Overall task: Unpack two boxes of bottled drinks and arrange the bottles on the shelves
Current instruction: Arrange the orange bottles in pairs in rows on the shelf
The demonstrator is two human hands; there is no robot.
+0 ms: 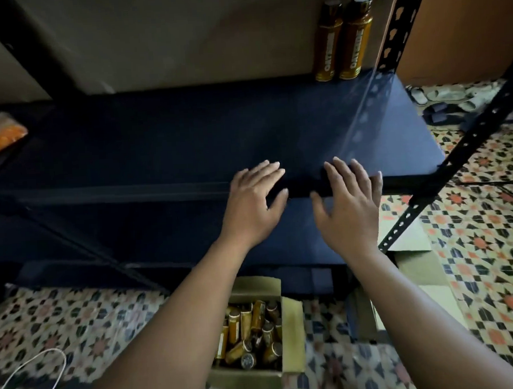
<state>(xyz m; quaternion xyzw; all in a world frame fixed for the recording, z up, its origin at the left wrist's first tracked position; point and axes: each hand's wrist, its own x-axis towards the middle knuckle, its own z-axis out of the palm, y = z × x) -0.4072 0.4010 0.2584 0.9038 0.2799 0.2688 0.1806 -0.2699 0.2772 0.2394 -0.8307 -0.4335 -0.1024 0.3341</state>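
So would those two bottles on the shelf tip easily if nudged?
Probably: the two bottles are tall and slim, so a nudge could topple them. Standing close together, one would likely knock the other. Fallen, their round bodies might roll.

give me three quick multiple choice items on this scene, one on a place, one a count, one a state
1. Where on the shelf do the upright bottles stand? A back right corner B front left corner C middle front
2. How many bottles stand there? A one B two C five
3. How are the left hand and right hand? A gripping bottles B open, holding nothing C fists
Answers: 1 A, they stand far back at its right end. 2 B, two amber bottles show side by side. 3 B, fingers are spread and empty.
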